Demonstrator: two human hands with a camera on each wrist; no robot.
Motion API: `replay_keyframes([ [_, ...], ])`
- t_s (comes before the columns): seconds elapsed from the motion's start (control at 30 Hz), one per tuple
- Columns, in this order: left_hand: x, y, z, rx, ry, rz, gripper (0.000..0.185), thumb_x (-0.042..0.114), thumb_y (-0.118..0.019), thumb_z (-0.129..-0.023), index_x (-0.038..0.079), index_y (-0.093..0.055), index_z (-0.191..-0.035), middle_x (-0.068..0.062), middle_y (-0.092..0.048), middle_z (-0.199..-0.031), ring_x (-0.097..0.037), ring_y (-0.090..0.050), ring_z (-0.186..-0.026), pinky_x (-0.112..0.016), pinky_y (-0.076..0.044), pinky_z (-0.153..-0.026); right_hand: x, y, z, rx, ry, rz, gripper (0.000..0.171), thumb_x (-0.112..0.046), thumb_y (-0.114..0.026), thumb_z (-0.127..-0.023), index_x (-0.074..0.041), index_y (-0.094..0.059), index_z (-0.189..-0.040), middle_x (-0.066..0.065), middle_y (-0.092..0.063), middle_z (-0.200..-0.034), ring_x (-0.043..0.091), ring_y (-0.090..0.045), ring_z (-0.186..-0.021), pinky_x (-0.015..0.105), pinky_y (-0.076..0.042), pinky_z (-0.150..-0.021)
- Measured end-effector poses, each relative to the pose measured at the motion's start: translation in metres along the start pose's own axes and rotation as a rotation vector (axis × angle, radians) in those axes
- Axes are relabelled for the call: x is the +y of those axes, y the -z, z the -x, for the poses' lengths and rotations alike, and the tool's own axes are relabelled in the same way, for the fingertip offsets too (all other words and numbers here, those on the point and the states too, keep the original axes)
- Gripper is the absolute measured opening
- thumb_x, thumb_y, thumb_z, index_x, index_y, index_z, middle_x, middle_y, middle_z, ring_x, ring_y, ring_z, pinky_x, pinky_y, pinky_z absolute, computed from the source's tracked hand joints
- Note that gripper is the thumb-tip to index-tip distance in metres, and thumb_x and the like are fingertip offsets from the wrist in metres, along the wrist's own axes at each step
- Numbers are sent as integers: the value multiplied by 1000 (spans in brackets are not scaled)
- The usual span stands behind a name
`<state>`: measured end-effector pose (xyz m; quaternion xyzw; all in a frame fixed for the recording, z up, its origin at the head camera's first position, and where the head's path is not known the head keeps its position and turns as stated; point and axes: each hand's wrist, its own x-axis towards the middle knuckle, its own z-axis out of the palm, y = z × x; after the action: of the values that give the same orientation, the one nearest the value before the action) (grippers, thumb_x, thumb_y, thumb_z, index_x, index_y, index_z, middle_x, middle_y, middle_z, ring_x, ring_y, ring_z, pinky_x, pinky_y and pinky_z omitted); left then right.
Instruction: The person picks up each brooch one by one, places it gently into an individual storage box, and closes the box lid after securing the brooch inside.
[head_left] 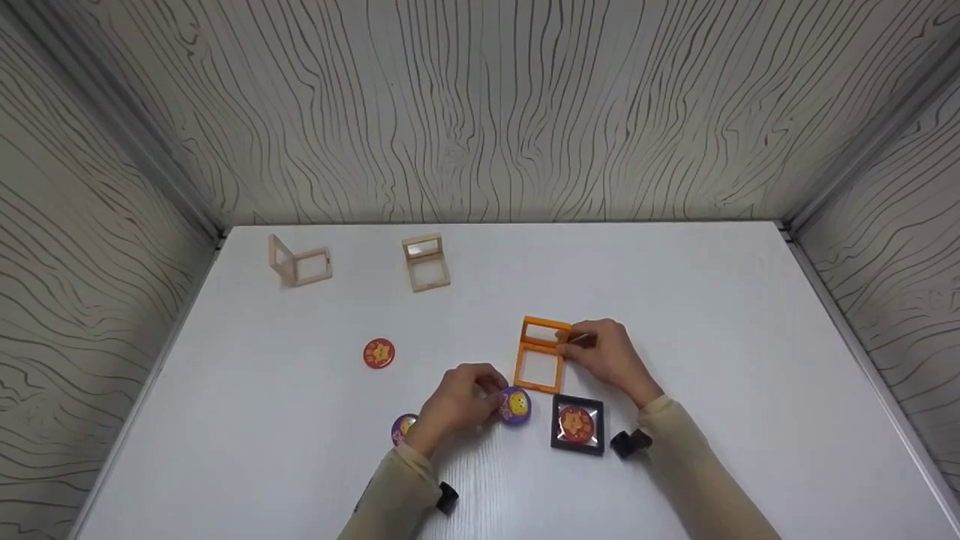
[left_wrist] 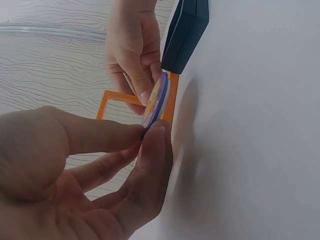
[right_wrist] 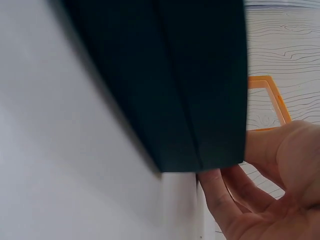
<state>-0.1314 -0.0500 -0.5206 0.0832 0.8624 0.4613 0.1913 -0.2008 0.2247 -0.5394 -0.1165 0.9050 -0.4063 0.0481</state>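
Observation:
My left hand (head_left: 496,400) pinches a round purple badge (head_left: 516,406) with a yellow figure, held just above the table in front of an orange hinged frame (head_left: 540,365). In the left wrist view the badge (left_wrist: 157,99) shows edge-on between thumb and fingertips (left_wrist: 152,135), close to the orange frame (left_wrist: 111,102). My right hand (head_left: 576,342) grips the frame's raised upper leaf at its right edge. The right wrist view shows those fingers (right_wrist: 235,200) below the orange frame (right_wrist: 272,90).
A black frame (head_left: 577,424) holding a red badge lies just right of the purple one and fills the right wrist view (right_wrist: 165,75). A loose red badge (head_left: 378,353), another purple badge (head_left: 403,427), and two open beige frames (head_left: 298,262) (head_left: 426,262) lie on the white table (head_left: 712,315).

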Motion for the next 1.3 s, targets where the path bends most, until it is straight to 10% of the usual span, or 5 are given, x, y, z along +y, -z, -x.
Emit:
replay_keyframes([
  [1.3, 10, -8, -47, 113, 72, 149, 9, 15, -75, -100, 14, -77, -109, 0, -71, -100, -16, -67, -89, -31, -56, -75, -1, 1, 3, -37, 7, -19, 15, -17, -81, -96, -12, -83, -110, 6, -81, -108, 23, -72, -101, 48, -56, -97],
])
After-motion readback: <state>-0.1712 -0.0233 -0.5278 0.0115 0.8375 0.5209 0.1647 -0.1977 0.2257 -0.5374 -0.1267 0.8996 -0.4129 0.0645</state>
